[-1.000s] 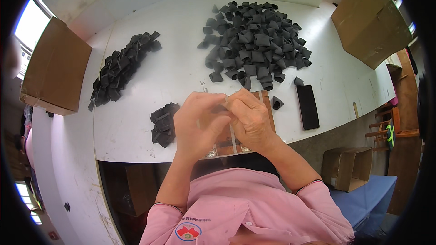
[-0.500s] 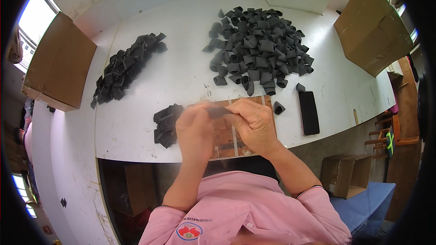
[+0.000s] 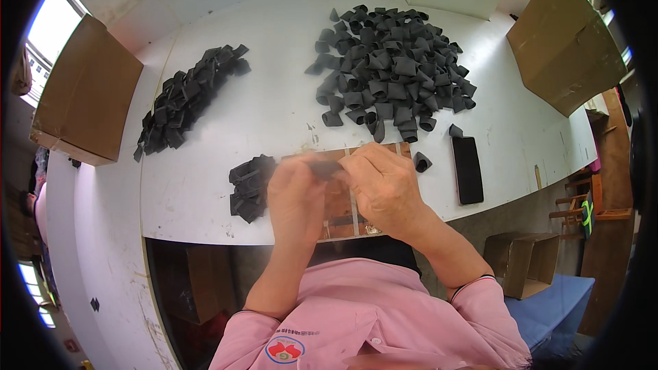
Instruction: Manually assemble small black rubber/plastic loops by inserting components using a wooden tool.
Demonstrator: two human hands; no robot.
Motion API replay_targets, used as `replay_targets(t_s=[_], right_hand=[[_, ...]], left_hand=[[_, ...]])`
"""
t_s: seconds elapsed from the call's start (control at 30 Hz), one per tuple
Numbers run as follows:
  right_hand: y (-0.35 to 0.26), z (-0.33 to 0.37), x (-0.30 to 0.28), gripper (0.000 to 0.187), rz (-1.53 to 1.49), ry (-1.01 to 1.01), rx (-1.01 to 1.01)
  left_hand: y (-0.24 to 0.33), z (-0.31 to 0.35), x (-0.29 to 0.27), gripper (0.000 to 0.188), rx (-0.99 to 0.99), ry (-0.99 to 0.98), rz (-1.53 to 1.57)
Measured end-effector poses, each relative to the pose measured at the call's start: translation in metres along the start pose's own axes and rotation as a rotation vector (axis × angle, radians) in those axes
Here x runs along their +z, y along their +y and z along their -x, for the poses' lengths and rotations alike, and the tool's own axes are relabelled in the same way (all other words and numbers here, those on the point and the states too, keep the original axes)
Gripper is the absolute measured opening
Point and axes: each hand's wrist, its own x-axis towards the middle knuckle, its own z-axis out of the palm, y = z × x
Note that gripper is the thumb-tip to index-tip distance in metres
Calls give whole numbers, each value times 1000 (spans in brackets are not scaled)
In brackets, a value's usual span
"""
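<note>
Between my two hands is a dark grey fabric piece [image 3: 325, 169], held above a brown board [image 3: 339, 200] with pale strips. My left hand [image 3: 296, 188] is closed on the piece's left end, its fingers smeared by motion. On the other end, my right hand [image 3: 381, 181] pinches with thumb and fingers. Just left of my left hand lies a small stack of flattened dark pieces [image 3: 250, 188]. A single open, tube-like dark piece [image 3: 422, 162] rests right of the board.
A large heap of dark tube-like pieces [image 3: 397, 68] covers the table's far middle. A long pile of flatter ones [image 3: 188, 99] lies at the left. Cardboard boxes stand at the far left [image 3: 89, 96] and far right [image 3: 565, 44]. A black phone [image 3: 467, 170] lies at the right.
The right hand has turned slightly and its fingers sit a little higher on the piece. Both hands keep hold of it; the view has shifted slightly.
</note>
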Motion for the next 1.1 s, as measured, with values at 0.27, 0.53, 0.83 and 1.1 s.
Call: replay_targets(t_s=[0.27,0.53,0.83,1.1], right_hand=[[8,10,29,18,-60,258,-26],[47,-21,-12,34,-551,318,665],[3,76,27,21,-708,-102,923],[-11,63,45,21,-1126,-218,1053]], left_hand=[[5,-4,-5,9,230,40,-564],[-23,13,-79,28,447,279,-1739],[11,-18,-155,7,434,198,-2189],[26,15,-79,21,874,-300,-1733]])
